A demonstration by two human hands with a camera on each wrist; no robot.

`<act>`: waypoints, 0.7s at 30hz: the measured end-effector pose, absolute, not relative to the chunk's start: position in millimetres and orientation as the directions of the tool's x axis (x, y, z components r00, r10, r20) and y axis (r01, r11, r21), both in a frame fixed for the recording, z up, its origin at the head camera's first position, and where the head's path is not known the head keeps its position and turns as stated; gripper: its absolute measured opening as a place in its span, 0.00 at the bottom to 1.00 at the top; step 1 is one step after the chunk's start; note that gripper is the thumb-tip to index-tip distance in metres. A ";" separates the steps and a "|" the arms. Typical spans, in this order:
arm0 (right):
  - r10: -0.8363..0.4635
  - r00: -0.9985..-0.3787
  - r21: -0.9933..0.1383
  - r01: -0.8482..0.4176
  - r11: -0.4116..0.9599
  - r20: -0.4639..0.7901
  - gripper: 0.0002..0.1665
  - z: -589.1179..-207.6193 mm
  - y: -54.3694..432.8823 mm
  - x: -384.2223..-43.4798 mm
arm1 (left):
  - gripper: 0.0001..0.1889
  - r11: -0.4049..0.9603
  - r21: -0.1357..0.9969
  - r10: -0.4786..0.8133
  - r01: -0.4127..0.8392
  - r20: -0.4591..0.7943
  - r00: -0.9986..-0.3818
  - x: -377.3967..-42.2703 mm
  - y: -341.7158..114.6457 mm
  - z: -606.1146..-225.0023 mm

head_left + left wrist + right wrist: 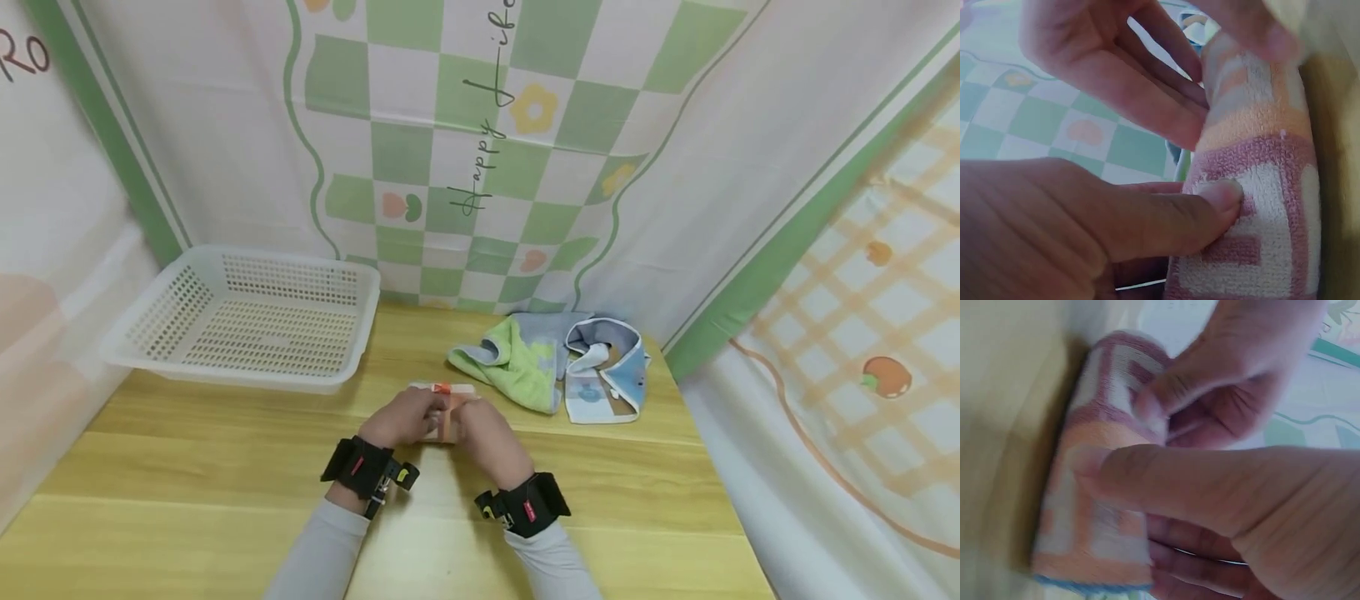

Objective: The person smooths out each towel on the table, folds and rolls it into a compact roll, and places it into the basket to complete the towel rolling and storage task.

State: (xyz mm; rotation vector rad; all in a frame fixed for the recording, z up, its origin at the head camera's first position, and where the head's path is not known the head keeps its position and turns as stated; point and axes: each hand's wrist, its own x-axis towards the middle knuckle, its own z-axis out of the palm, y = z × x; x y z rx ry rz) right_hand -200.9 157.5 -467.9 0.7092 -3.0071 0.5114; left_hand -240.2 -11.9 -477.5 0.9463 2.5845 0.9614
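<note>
A small towel [447,430], folded into a thick bundle with pink, orange and white patterning, lies on the table between both hands. My left hand [405,418] pinches its left part; in the left wrist view the thumb presses the pink-and-white face [1254,244] with the fingers behind. On the other side my right hand [491,437] grips the orange part [1094,434], thumb in front and fingers behind, as the right wrist view shows. A blue edge [1091,586] runs along that end.
A white perforated plastic basket [352,354] stands at the back left of the wooden table [225,467]. At the back right lie a green-and-grey cloth [517,367] and a blue-and-white cloth [600,400], both crumpled. A checked curtain [465,150] hangs behind.
</note>
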 end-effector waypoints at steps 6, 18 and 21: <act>-0.421 -0.902 -0.273 -0.430 0.861 0.095 0.18 -482.2 158.0 -205.3 | 0.10 0.572 0.657 0.619 0.492 0.049 -0.784 -238.6 -10.6 -475.2; -0.446 -0.890 -0.500 -0.346 0.794 -0.092 0.23 -481.9 178.6 -211.2 | 0.16 0.561 0.639 0.658 0.527 0.041 -0.752 -238.6 -16.9 -474.5; -0.429 -0.899 -0.535 -0.321 0.781 -0.086 0.23 -479.1 180.6 -211.0 | 0.18 0.545 0.681 0.681 0.488 -0.019 -0.732 -240.9 -21.2 -475.7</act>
